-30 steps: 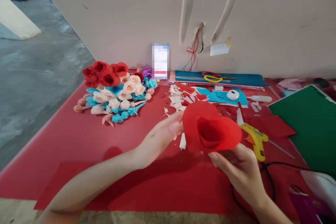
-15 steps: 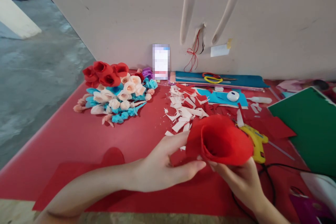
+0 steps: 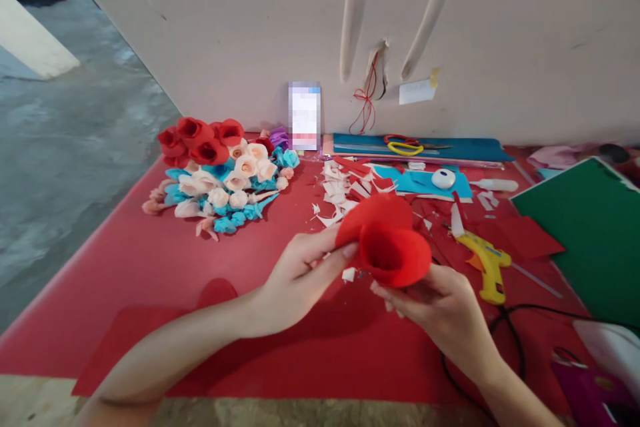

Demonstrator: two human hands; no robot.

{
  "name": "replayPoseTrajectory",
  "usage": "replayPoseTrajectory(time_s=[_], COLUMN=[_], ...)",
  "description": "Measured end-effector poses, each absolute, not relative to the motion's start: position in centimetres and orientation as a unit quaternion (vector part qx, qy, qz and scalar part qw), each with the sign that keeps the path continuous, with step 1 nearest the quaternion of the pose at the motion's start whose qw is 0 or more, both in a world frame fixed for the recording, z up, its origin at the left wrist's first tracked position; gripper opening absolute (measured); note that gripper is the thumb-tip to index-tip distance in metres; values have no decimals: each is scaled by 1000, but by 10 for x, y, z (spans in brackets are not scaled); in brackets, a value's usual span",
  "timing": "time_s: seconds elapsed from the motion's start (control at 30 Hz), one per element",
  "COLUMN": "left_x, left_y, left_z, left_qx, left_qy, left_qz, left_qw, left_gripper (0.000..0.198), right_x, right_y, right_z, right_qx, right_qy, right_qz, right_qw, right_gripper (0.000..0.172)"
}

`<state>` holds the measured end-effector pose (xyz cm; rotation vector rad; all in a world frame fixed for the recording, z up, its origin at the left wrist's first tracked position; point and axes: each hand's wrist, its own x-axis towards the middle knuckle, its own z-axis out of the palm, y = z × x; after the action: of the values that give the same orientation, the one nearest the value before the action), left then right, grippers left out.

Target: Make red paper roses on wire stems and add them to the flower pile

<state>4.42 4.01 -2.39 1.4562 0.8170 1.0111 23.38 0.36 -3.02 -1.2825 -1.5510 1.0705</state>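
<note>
A red paper flower [image 3: 395, 253] with a rolled, hollow centre is held up over the table between both hands. My left hand [image 3: 305, 280] pinches the edge of its left outer petal between thumb and fingers. From below and the right, my right hand [image 3: 440, 300] grips the flower's base, its fingertips showing under the cup. The flower's underside is hidden by that hand. On the table below my left forearm lies a flat piece of red paper [image 3: 130, 327], with a rounded red petal shape [image 3: 217, 293] beside it.
Finished paper flowers [image 3: 220, 173] lie piled at the left. Behind the hands are paper scraps [image 3: 340, 190]. Scissors [image 3: 405, 145] rest at the back. A yellow glue gun [image 3: 485, 263] with a black cable [image 3: 520, 347] lies right, near a green board [image 3: 585, 233]. A phone [image 3: 305, 117] leans on the wall.
The flower and my right hand have moved left and slightly up. My left hand has risen and now pinches the outer petal, where its thumb was before near the flower's lower edge.
</note>
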Motion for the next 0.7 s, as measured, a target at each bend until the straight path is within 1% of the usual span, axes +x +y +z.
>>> replayPoseTrajectory(time_s=[0.07, 0.17, 0.27, 0.33, 0.43, 0.47, 0.57, 0.7], left_x=[44, 47, 50, 50, 46, 43, 34, 27], left_y=[46, 57, 63, 64, 65, 66, 73, 81], left_z=[-26, -27, -28, -28, -28, -28, -30, -35], left_qx=[565, 492, 484, 534, 655, 696, 809, 879], left_qy=[375, 381, 387, 398, 436, 446, 425, 325], left_qz=[478, 516, 490, 452, 359, 313, 146, -49], left_qw=[558, 588, 613, 593, 503, 468, 379, 346], left_gripper=[16, 17, 23, 30, 43, 43, 30, 27], right_x=[233, 237, 243, 246, 247, 247, 246, 248], right_y=[6, 7, 6, 5, 5, 6, 7, 5], right_z=[-28, -28, -35, -39, -42, -41, -38, -38], right_qx=[-520, -519, -501, -485, -457, -451, -442, -436], right_qy=[-583, -556, -540, -533, -520, -512, -487, -488], right_qz=[451, 461, 472, 484, 508, 516, 538, 556], right_qw=[432, 457, 484, 496, 513, 518, 527, 514], right_gripper=[6, 7, 9, 12, 16, 15, 13, 12])
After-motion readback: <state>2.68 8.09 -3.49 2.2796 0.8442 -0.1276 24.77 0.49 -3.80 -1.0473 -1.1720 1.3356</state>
